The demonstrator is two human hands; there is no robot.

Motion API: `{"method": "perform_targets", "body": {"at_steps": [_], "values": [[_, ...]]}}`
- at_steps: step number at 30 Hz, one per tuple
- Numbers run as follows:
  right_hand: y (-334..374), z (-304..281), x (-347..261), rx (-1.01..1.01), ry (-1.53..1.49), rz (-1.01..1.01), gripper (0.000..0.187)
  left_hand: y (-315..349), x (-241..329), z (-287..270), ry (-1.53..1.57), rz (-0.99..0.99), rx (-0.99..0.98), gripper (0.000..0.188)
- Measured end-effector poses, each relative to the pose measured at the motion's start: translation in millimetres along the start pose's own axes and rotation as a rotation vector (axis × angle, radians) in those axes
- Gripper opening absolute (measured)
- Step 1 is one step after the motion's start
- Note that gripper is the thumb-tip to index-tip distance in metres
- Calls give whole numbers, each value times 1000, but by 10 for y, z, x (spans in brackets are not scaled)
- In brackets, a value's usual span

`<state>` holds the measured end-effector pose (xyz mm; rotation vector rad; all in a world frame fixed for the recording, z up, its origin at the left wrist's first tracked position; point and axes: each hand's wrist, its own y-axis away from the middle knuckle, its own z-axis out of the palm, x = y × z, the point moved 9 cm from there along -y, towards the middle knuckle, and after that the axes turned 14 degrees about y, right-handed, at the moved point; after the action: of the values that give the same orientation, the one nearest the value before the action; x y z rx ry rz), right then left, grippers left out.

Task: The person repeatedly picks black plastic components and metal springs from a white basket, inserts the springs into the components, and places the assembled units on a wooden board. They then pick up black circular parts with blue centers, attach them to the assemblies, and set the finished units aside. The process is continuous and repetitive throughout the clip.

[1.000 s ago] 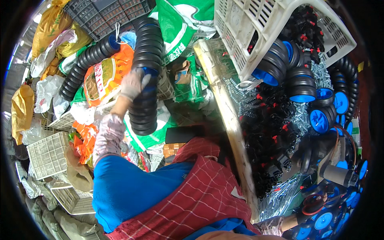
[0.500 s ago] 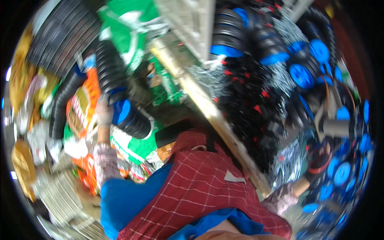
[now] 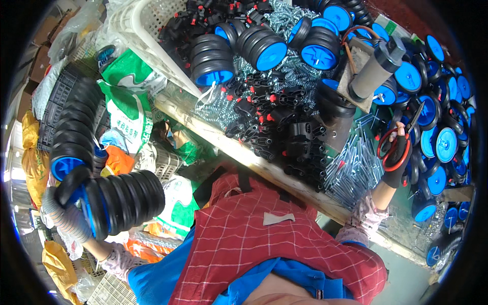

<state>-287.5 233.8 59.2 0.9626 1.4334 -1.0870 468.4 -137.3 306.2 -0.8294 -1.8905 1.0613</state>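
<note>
My left hand [image 3: 67,217], in a grey ribbed glove, is closed around the end of a bundle of black wheels [image 3: 127,199] with blue hubs, held off to the left. Just beyond it hangs or lies a second long row of black wheels [image 3: 77,119]; whether the two are joined I cannot tell. Over the bench at the right, my right hand [image 3: 397,170], in a black glove with bare fingertips, grips red-handled scissors [image 3: 415,117]. Their blades point away from me, beside loose blue-hubbed wheels [image 3: 428,112].
On the wood-edged bench [image 3: 244,152] lie black plastic parts [image 3: 274,117] with red bits, silver screws [image 3: 287,38] and long metal pins [image 3: 351,165]. A grey cylinder post [image 3: 376,68] stands there. A white basket [image 3: 147,35] is at the back; green-white sacks [image 3: 127,114] lie left.
The view has swung toward the bench. My left hand has brought the wheel bundle round so it lies sideways. My right hand has moved up over the bench; the scissors now show clearly.
</note>
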Motion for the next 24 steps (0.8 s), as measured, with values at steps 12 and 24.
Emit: {"method": "perform_targets", "body": {"at_steps": [12, 24], "values": [[40, -45, -1341, 74, 355, -353, 37, -2288, 1521, 1839, 182, 770, 23, 40], [-549, 1756, -3358, 456, 1422, -1444, 36, -2178, 3095, 6105, 277, 1142, -677, 49]]}}
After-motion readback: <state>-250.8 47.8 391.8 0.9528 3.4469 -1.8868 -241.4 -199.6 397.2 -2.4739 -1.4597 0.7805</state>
